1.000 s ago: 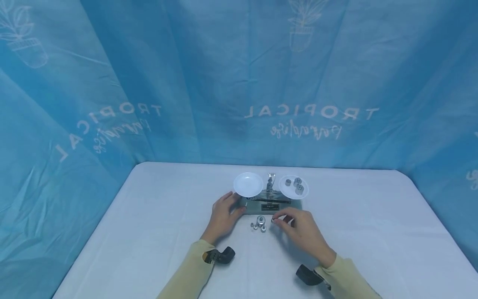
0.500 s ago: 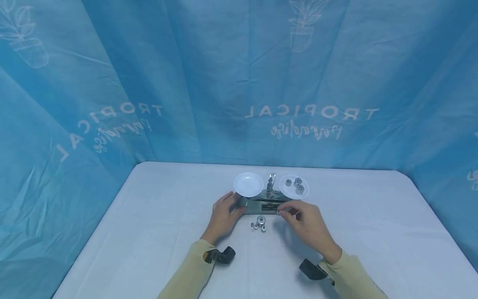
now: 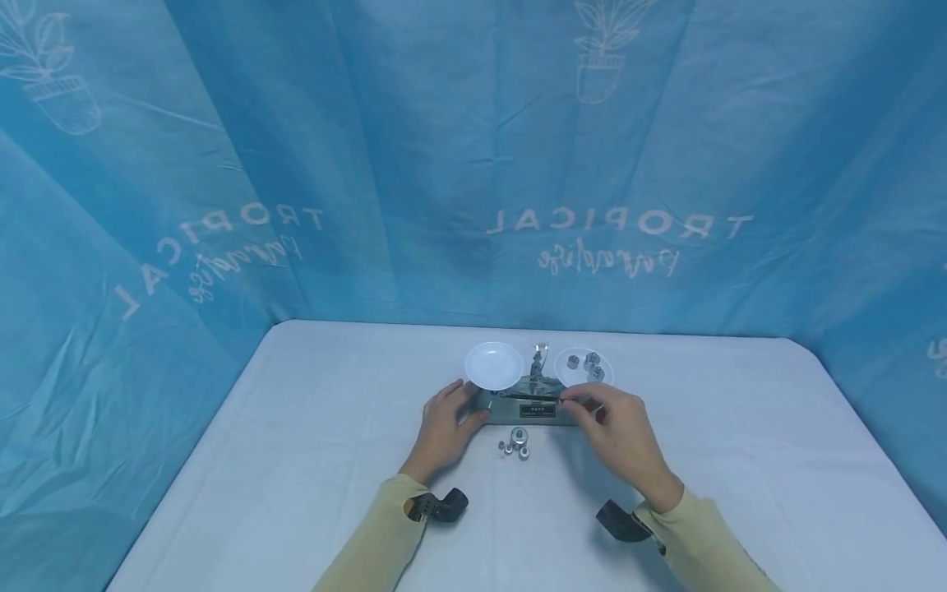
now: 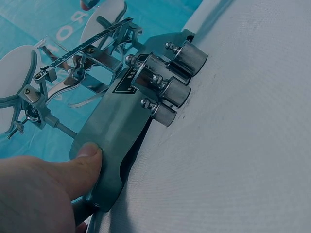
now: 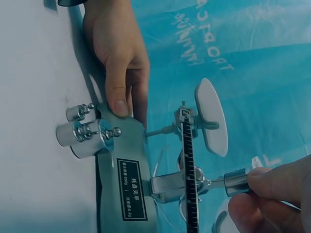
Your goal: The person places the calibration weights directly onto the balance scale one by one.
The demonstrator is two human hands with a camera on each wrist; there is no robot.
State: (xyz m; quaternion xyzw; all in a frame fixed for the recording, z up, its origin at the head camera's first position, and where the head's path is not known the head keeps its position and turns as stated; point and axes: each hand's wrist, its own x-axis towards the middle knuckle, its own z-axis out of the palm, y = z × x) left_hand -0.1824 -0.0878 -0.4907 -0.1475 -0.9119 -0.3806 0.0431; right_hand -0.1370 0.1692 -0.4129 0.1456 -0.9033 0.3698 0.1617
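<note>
A green balance scale carries two white pans. The left pan is bare; several metal weights stand on the right pan. My left hand grips the left end of the scale's base, its thumb on the front face in the left wrist view. Between thumb and fingers my right hand pinches a small metal weight, raised in front of the scale's right side, below the right pan. Several knobbed weights stand on the cloth before the base.
White cloth covers the table around the scale. Blue printed curtains hang behind and at both sides. A black device is strapped to each wrist.
My right hand has lifted the small weight from near the table and moved it up and to the right, toward the right pan. My left hand has stayed on the base.
</note>
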